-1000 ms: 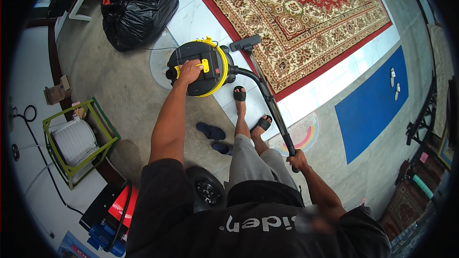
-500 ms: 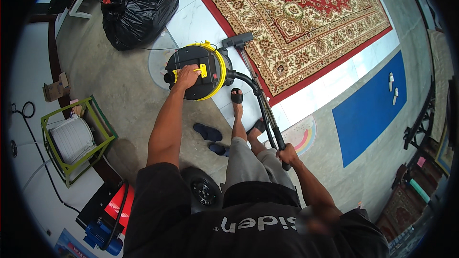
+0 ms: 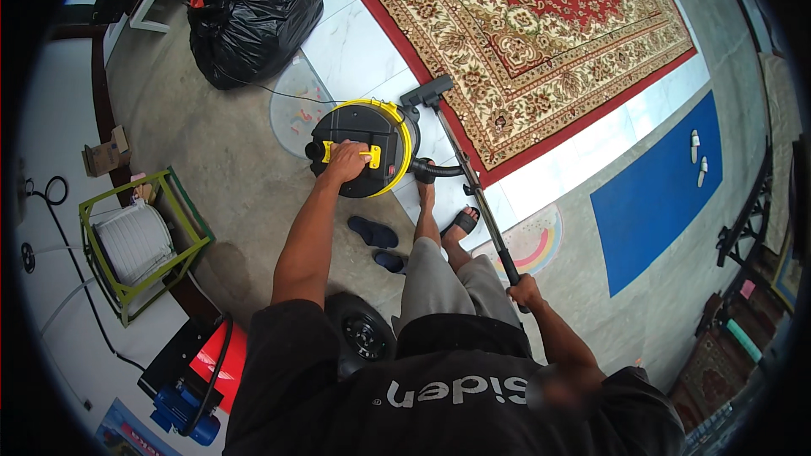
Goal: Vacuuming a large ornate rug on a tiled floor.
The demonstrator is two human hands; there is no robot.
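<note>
My left hand (image 3: 346, 162) is closed around the yellow carry handle on the lid of a black-and-yellow canister vacuum cleaner (image 3: 345, 125). In my right hand (image 3: 525, 290) is the upper grip of the vacuum's metal wand (image 3: 485, 213), which slants away from me. The wand's flat dark floor head (image 3: 427, 90) lies at the near-left border of a red-and-beige patterned rug (image 3: 507, 67). A black corrugated hose (image 3: 439, 171) leaves the canister's right side and passes over my left foot toward the wand. Where it runs beyond the wand is hidden.
A full black garbage bag (image 3: 258, 21) stands far left, with a thin cord near it. Dark blue slippers (image 3: 372, 232) and a spare wheel (image 3: 363, 333) lie near my legs. Left is a green-framed hose reel (image 3: 135, 241); right, a blue mat (image 3: 659, 194) with white slippers.
The canister has come slightly nearer and to the right with my left hand. My right hand and the wand grip have shifted right, and the hose no longer runs alongside the wand.
</note>
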